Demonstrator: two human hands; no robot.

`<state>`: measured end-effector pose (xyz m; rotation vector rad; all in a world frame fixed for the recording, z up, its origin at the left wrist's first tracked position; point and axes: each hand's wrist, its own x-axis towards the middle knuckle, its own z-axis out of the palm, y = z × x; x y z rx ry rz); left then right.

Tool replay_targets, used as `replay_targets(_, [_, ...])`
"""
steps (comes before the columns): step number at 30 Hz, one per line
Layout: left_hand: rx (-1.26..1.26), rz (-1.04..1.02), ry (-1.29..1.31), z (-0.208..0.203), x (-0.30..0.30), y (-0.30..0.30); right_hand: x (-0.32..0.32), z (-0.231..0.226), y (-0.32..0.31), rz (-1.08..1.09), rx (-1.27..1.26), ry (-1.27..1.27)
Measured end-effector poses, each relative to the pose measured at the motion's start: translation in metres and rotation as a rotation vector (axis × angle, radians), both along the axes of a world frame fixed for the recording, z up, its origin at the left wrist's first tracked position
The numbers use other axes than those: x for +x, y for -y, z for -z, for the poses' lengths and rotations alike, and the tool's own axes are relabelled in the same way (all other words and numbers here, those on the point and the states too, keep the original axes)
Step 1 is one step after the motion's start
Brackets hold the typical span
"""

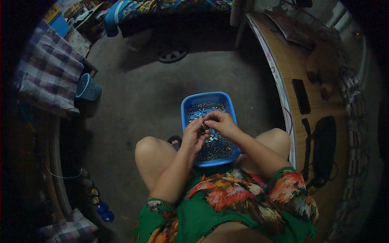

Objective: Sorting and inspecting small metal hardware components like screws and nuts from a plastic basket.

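Note:
Between my knees stands a blue plastic basket (208, 96) with many small, shiny, tube-like metal pieces (219, 152) scattered over its bottom. Above it my two hands meet at the fingertips. My left hand (195, 136) is closed, its thumb and fingers curled around something small and dark that I cannot make out. From the right, my right hand (223, 124) pinches at the same spot, thumb against forefinger. The fingers hide most of what lies between them.
To the right runs a wooden bench (279, 52) bearing a dark phone-like slab (301, 96) and a black bag (325, 141). A blue-green bin (88, 88) stands left beside checked cloth (52, 60). A dark wheel-like ring (172, 56) lies ahead; blue balls (104, 212) sit lower left.

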<state>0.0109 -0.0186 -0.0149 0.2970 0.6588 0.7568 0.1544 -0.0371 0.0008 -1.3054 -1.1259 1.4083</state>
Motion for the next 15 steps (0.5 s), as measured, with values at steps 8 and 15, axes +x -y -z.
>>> replay_targets(8, [0.001, -0.003, -0.025, 0.003, 0.0, 0.001, 0.0, -0.007, 0.001, -0.057, 0.221, 0.431])
replay_targets(15, [-0.025, 0.0, -0.004, 0.004, 0.0, 0.0, 0.008, -0.003, -0.005, -0.067, 0.139, 0.294])
